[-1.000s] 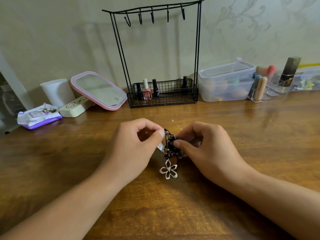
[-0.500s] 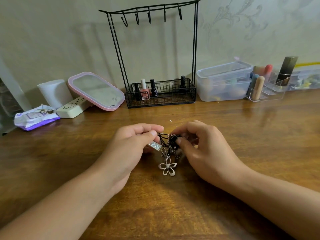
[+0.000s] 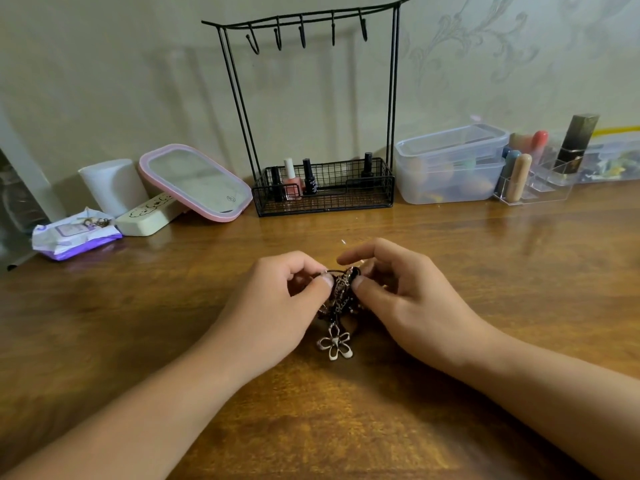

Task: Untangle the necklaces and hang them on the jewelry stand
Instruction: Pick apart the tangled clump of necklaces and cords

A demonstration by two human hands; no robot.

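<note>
On bench (image 3: 485,306), well before jewelry stand (image 3: 311,109), tangled necklaces (image 3: 341,292) are pinched by left hand (image 3: 277,306) and right hand (image 3: 408,299); knots could be tightened if pulled hard.

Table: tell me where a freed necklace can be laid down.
Bare table lies right of the right hand, and left of the left hand, below the wipes pack. The back edge is crowded around the jewelry stand.

A glossy brown wooden tabletop (image 3: 485,258) with visible grain is spread beneath and beyond the fingers. Behind it, past the fingertips, a pale greenish wall (image 3: 121,81) is seen, embossed with a faint floral scroll pattern (image 3: 467,39) at the upper right.
</note>
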